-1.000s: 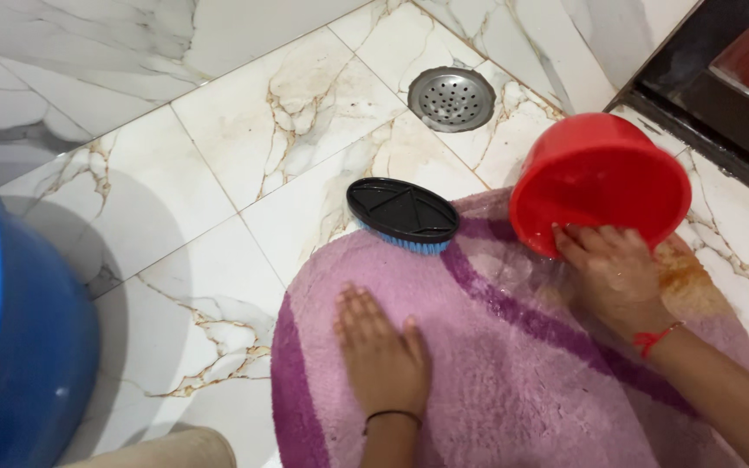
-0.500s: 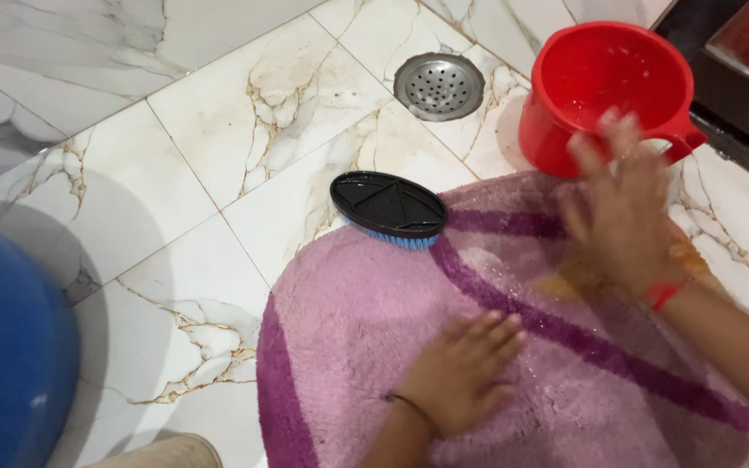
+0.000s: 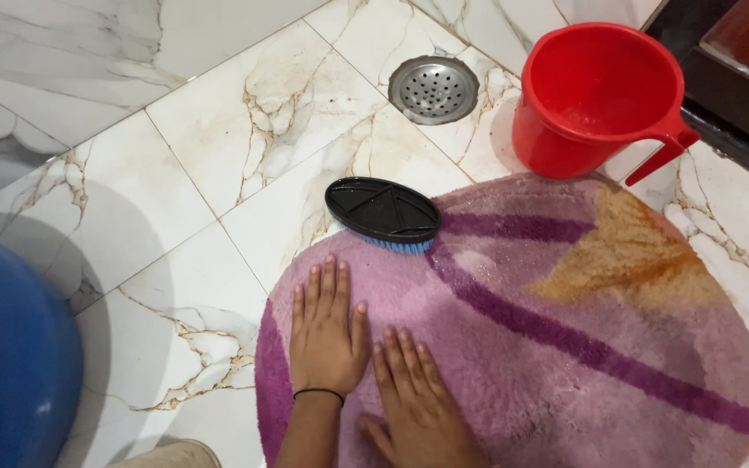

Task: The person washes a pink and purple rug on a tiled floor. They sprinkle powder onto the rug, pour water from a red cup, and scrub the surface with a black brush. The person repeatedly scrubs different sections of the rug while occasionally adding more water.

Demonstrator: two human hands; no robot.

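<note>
The floor [image 3: 218, 156] is glossy white marble-look tile with brown and grey veins, laid in large squares. A round metal drain [image 3: 433, 89] with small holes sits in it near the top of the view. At the top right the tile ends at a dark threshold [image 3: 730, 121]. A large blue container [image 3: 10, 364] fills the lower left corner.

A round pink mat [image 3: 565, 347] with purple stripes and an orange-brown patch lies flat on the floor. A black-backed scrub brush [image 3: 382, 211] with blue bristles rests bristles-down at the mat's upper left edge, partly on the tile. A red plastic mug [image 3: 598, 95] with a handle stands upright on the tile just beyond the mat, beside the drain.

The left hand [image 3: 327, 334], a thin black band at its wrist, lies palm-down on the mat with fingers straight and slightly spread, gripping nothing. The right hand [image 3: 413, 403] lies just beside it, also flat and open on the pile, fingers together, thumb out. Both are well short of the brush.
</note>
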